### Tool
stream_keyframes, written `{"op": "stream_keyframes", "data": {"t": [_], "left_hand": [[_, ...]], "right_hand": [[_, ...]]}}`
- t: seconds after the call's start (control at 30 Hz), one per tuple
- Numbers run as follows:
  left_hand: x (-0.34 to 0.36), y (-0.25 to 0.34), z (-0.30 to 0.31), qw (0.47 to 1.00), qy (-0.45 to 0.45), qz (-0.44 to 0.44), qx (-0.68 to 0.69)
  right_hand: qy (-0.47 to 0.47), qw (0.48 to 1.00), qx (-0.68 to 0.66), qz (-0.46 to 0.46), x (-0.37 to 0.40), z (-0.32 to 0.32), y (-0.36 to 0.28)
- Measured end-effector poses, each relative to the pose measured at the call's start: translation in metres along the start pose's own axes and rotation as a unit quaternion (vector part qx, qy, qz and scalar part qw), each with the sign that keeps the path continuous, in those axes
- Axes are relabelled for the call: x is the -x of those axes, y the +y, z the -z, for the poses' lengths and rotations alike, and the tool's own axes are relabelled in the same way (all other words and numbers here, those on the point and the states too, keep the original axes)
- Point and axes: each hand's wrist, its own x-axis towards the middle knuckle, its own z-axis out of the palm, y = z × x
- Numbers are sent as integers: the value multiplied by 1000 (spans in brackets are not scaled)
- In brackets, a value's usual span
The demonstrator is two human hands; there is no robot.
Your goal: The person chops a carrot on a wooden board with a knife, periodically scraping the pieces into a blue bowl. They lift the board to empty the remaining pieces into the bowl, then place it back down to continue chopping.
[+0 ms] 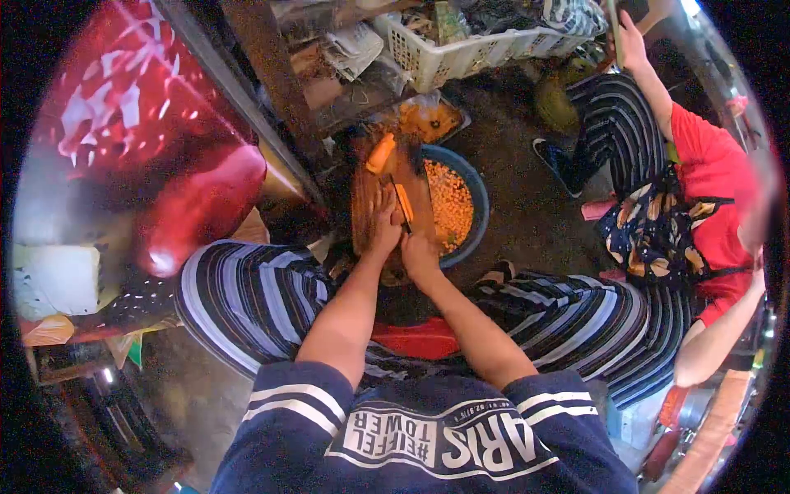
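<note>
A wooden cutting board (366,222) lies in front of me, tilted lengthwise away. My right hand (420,253) is closed round the handle of a knife (394,183), whose dark blade points away across the board. Orange carrot sticks (404,203) lie along the blade's right side. My left hand (384,221) is just left of the blade, its fingers bent down on the carrot there, which they mostly hide. A larger carrot piece (381,154) rests farther up the board. Right of the board, partly beneath it, a blue basin (484,216) holds many small orange cubes.
Behind the board is a tray (467,119) with orange pieces. A white plastic basket (428,66) full of items stands on a wooden shelf. At right sits another person in a red shirt (720,165). A shiny red surface (123,123) stands at left.
</note>
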Motion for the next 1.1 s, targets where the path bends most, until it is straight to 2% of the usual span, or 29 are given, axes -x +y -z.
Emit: {"op": "stream_keyframes", "data": {"t": [0.03, 0.07, 0.2, 0.27, 0.4, 0.5, 0.6, 0.7, 0.83, 0.9, 1.03, 1.1], "left_hand": [[-7, 12, 9, 1000, 6, -9, -1], [-3, 25, 21, 1000, -15, 24, 3], [-1, 39, 32, 995, -37, 94, 17], [1, 39, 32, 994, -28, 103, 23], [-1, 30, 25, 994, -18, 105, 27], [-3, 61, 52, 987, -47, 150, 38], [2, 19, 12, 992, -12, 128, -22], [2, 23, 16, 996, 10, 82, 28], [-1, 18, 17, 995, -26, 97, 25], [0, 14, 12, 997, 9, 66, 41], [0, 24, 21, 993, -32, 111, 27], [-1, 8, 8, 998, 2, 47, 34]], "right_hand": [[-52, 999, -13, -6, -4, 17, -5], [-111, 993, -27, -16, -2, 27, -10], [-78, 995, -39, -53, -4, 47, -22], [-60, 997, -37, 4, -3, 54, -20], [-88, 995, -40, -31, -9, 71, -26], [-56, 998, -36, 15, -6, 67, -22], [-76, 995, -55, -27, -9, 74, -26], [-111, 992, -42, -40, -8, 77, -27], [-102, 993, -38, -42, -4, 79, -31], [-98, 993, -52, -44, -4, 84, -33], [-137, 988, -55, -36, -7, 95, -38], [-163, 984, -67, -31, -12, 93, -36]]}}
